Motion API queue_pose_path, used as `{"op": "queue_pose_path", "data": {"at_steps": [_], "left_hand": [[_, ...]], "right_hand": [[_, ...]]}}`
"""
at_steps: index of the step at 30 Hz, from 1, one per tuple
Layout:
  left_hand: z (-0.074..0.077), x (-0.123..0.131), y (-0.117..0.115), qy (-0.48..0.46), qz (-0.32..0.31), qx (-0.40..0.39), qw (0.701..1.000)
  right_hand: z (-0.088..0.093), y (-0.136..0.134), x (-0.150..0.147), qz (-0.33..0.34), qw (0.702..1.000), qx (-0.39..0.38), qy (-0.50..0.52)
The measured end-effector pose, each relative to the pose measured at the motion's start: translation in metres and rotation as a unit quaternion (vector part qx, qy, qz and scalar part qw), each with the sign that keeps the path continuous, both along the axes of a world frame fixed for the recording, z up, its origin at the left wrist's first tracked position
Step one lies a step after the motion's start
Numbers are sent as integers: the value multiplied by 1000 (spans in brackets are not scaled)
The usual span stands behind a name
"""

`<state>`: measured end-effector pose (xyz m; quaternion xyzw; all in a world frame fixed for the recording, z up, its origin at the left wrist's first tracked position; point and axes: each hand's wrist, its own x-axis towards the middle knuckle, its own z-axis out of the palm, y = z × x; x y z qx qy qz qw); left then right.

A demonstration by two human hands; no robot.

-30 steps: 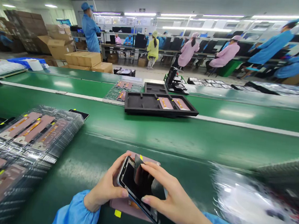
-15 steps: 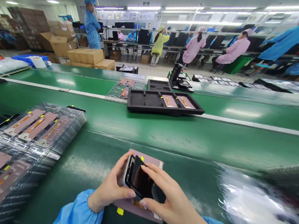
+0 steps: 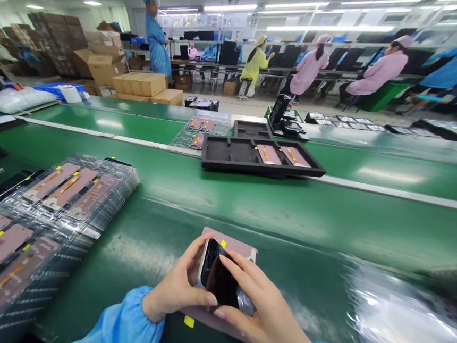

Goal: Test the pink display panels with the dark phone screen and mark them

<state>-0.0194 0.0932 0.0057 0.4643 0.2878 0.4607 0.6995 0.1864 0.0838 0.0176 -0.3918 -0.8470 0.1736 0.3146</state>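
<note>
The phone display panel point(image 3: 219, 275) lies with its long axis running away from you, its far end leaning left and its dark glass facing up. It is held over the mauve backing sheet point(image 3: 231, 237) on the green conveyor table point(image 3: 308, 221). Your left hand point(image 3: 176, 289) is clamped on its silver side edge, and your right hand point(image 3: 260, 308) is closed across the glass. Left of the panel is a stack of clear trays point(image 3: 78, 195); beyond it, a black foam tray point(image 3: 213, 162); right of it, a blurred plastic bag point(image 3: 399, 320).
</note>
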Motion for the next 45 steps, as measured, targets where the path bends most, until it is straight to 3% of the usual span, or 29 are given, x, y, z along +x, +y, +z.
{"op": "queue_pose_path", "data": {"at_steps": [20, 45], "left_hand": [[7, -1, -2, 37, -10, 33, 999], [8, -7, -6, 74, -15, 42, 996]], "right_hand": [[2, 0, -4, 2, 997, 75, -13], [8, 1, -5, 24, 997, 75, 22]]}}
